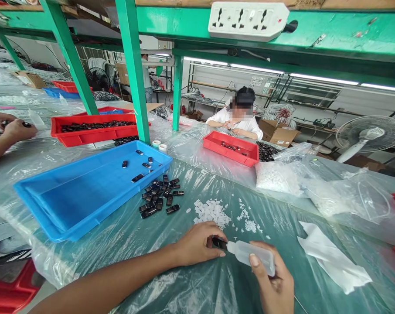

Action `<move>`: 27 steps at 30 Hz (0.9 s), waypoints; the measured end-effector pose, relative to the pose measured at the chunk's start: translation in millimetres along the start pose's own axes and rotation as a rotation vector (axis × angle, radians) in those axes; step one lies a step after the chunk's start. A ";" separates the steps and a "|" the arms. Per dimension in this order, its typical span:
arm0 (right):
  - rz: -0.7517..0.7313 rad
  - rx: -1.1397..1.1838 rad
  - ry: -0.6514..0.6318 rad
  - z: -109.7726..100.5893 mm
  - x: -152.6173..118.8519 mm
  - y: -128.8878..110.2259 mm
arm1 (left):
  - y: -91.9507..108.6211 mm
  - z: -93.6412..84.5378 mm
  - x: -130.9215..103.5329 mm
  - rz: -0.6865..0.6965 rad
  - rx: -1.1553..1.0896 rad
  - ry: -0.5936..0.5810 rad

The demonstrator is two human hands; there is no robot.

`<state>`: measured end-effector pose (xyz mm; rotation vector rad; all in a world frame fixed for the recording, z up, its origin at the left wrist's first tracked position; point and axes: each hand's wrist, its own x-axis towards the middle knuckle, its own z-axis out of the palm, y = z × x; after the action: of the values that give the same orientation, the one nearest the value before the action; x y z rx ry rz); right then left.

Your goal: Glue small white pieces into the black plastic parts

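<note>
Between the thumb and fingers of my left hand [197, 244] is a small black glossy plastic casing [219, 243], partly hidden by the fingers. My right hand [276, 279] grips a translucent squeeze bottle [254, 255], tilted so that its nozzle end meets or nearly meets the casing; I cannot tell whether they touch. Just beyond my left hand lies a heap of small white plastic pieces [212, 213], with smaller white bits [250, 224] to its right. A pile of black casings [160, 194] rests on the plastic-covered table, farther left.
A blue tray [63, 218] with several casings stands at left. Beyond are red trays [230, 150], green posts [132, 69] and a co-worker [240, 113]. Another person's hands [17, 128] are at far left. Bags of white pieces [279, 176] and a white cloth [335, 257] lie right.
</note>
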<state>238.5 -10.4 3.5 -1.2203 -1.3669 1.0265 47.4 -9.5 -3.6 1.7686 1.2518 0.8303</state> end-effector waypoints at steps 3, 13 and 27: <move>-0.012 -0.005 0.016 -0.5 0.7 0.2 | -1.0 0.1 -0.2 0.007 -0.055 -0.032; -0.036 -0.020 0.024 -1.7 0.9 -4.1 | 2.3 -1.0 -0.5 -0.010 -0.108 -0.048; 0.063 0.019 -0.028 0.5 -2.8 -6.9 | -0.3 -1.8 2.1 0.016 -0.046 -0.043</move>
<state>237.0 -14.0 9.8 -1.2459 -1.3445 1.1025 46.4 -7.0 -2.9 1.7526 1.1830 0.8197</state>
